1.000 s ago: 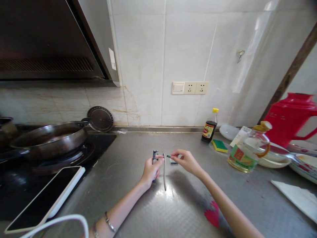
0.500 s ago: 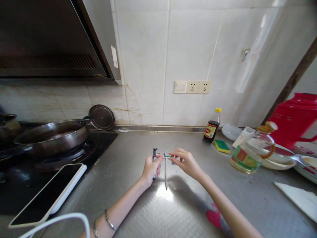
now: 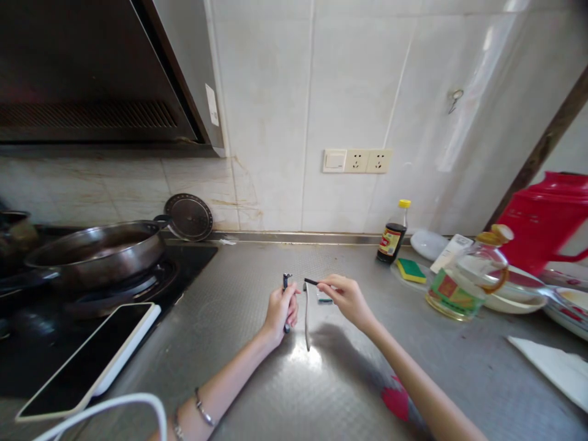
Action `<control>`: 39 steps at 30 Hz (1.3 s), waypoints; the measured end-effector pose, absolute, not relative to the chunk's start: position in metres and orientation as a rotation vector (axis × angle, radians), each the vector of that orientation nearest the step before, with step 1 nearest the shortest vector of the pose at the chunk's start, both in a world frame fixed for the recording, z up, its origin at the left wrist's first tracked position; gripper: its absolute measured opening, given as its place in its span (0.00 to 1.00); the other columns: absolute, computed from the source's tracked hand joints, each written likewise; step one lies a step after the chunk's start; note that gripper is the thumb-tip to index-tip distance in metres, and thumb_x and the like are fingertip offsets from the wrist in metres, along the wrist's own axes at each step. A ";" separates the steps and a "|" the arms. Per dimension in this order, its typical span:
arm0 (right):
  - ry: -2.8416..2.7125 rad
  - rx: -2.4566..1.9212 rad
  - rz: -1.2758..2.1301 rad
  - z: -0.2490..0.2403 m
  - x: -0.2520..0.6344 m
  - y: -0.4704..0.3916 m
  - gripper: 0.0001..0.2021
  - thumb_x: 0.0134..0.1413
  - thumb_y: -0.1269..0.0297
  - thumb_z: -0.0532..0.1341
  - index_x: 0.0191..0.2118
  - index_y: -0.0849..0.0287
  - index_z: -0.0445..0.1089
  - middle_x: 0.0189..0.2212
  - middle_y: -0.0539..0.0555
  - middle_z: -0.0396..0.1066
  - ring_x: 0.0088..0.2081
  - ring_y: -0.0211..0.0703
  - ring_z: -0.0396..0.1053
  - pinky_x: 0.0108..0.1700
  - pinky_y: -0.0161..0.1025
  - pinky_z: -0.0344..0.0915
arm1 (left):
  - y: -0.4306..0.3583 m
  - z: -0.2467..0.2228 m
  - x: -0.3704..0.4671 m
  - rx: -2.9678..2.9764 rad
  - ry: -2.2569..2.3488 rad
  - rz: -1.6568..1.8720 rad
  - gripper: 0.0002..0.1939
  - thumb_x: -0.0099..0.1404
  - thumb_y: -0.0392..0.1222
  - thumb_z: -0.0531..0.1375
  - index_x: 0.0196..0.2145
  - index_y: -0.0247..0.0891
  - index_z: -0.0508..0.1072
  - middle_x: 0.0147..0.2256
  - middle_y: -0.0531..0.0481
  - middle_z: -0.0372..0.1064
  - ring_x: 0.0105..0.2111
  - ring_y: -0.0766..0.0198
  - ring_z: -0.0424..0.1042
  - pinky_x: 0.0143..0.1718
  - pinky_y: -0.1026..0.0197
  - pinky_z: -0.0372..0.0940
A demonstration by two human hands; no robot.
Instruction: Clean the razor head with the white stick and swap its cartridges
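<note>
My left hand (image 3: 279, 312) is closed around a slim dark tool (image 3: 286, 282) held upright. Its small, partly metallic head sticks out above my fingers and its lower end shows below them; the exact kind is unclear. My right hand (image 3: 345, 298) pinches a short black stick (image 3: 311, 282) that points left towards the tool, apart from it. Between my hands a thin grey strip or cord (image 3: 307, 321) lies lengthwise on the steel counter. A small clear packet with a dark green edge (image 3: 324, 298) rests just left of my right fingers.
On the left, a pan (image 3: 98, 245) stands on the black hob, with a phone (image 3: 87, 361) at the hob's edge and a white cable (image 3: 124, 399) in front. To the right are a soy sauce bottle (image 3: 392, 236), a sponge (image 3: 411, 271), a glass oil jug (image 3: 463, 288) and a red jug (image 3: 542, 220).
The small green-and-white item between my fingertips is gone from there. My right hand now holds the black stick, and the clear packet shows on the counter. My left hand has shifted slightly.
</note>
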State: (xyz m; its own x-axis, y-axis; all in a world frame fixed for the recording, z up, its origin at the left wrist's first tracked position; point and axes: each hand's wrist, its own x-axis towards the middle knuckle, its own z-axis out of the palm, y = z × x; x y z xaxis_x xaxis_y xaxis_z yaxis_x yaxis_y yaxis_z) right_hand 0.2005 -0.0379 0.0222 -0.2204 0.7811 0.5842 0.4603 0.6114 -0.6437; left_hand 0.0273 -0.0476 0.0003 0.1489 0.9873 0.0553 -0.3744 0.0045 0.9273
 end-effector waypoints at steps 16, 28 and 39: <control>-1.491 -1.051 0.885 0.013 0.203 -0.027 0.19 0.46 0.49 0.60 0.23 0.64 0.72 0.21 0.52 0.68 0.17 0.31 0.57 0.19 0.31 0.56 | -0.079 0.002 0.049 1.313 0.769 1.236 0.16 0.61 0.54 0.52 0.32 0.37 0.60 0.25 0.55 0.58 0.22 0.70 0.63 0.20 0.67 0.63; -1.512 -0.959 0.986 0.019 0.196 -0.033 0.17 0.44 0.51 0.62 0.23 0.63 0.74 0.21 0.52 0.69 0.21 0.33 0.59 0.20 0.30 0.58 | -0.082 -0.004 0.050 1.435 0.769 1.198 0.14 0.62 0.52 0.52 0.35 0.37 0.61 0.25 0.54 0.62 0.21 0.69 0.66 0.27 0.65 0.64; -1.568 -0.908 0.995 0.022 0.197 -0.034 0.18 0.45 0.51 0.61 0.23 0.63 0.73 0.21 0.52 0.67 0.21 0.32 0.59 0.19 0.29 0.57 | -0.080 -0.005 0.052 1.368 0.762 1.173 0.16 0.60 0.54 0.53 0.34 0.37 0.61 0.23 0.55 0.62 0.19 0.69 0.66 0.23 0.65 0.64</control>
